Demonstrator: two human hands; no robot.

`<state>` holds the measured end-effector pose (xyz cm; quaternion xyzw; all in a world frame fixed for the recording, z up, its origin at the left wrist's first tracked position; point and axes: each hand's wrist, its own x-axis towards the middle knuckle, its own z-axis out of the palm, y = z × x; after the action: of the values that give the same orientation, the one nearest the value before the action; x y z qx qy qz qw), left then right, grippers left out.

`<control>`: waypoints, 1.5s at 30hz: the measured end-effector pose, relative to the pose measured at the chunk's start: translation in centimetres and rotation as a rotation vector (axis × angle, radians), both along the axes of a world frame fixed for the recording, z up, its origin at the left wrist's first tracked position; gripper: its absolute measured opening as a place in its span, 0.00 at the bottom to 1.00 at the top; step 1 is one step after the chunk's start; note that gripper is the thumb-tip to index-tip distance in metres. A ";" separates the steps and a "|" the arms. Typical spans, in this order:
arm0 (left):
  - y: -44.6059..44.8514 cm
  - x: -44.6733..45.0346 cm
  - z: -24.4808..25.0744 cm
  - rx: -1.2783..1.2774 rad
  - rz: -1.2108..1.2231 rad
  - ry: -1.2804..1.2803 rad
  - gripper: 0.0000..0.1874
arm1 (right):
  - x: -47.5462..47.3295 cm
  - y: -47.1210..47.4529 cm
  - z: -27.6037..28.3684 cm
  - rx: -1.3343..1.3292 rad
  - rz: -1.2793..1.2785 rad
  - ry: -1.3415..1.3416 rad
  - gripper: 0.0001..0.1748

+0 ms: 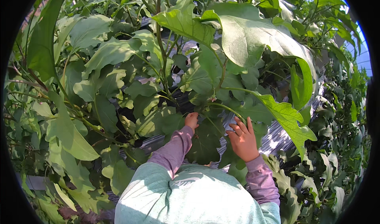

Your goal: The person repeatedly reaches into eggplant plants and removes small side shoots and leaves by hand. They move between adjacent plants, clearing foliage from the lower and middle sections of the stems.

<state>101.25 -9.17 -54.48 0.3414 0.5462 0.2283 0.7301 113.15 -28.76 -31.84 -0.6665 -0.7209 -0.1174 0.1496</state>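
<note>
Leafy eggplant plants surround both of my hands. My left hand (192,121) reaches in among the leaves at the middle, its fingers curled near a stem; whether anything is between them cannot be told. To its right, my right hand (244,139) has its fingers apart and bent against a green leaf stalk (227,107) and the leaf edge beside it. A small pale flower (213,99) hangs above and between the hands. Below it, a broad dark green leaf (204,144) spreads between my forearms. A dark round fruit (176,69), partly hidden, hangs farther up by the upright stem (162,54).
Shiny plastic mulch film (274,138) covers the ground and shows between the plants. A large leaf (252,37) arches over the upper right, and a lobed leaf (282,114) droops right of my right hand. Branches (89,124) cross at the left. More rows of foliage stand at the right.
</note>
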 end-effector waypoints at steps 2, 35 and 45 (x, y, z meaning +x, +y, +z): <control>0.2 0.4 2.4 0.078 0.074 -0.063 0.12 | 0.0 -0.1 0.4 -0.009 0.014 0.014 0.10; 21.9 -10.5 38.9 0.635 -0.409 -0.971 0.15 | -5.4 -0.3 2.7 -0.061 0.032 0.160 0.14; 22.3 -11.5 35.1 1.285 -0.083 -0.376 0.13 | -5.9 -1.8 0.0 -0.035 0.008 0.191 0.13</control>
<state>89.72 13.16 -19.42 0.6832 0.1518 0.5354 0.4727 107.23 -30.58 -31.81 -0.6744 -0.7077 -0.0402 0.2066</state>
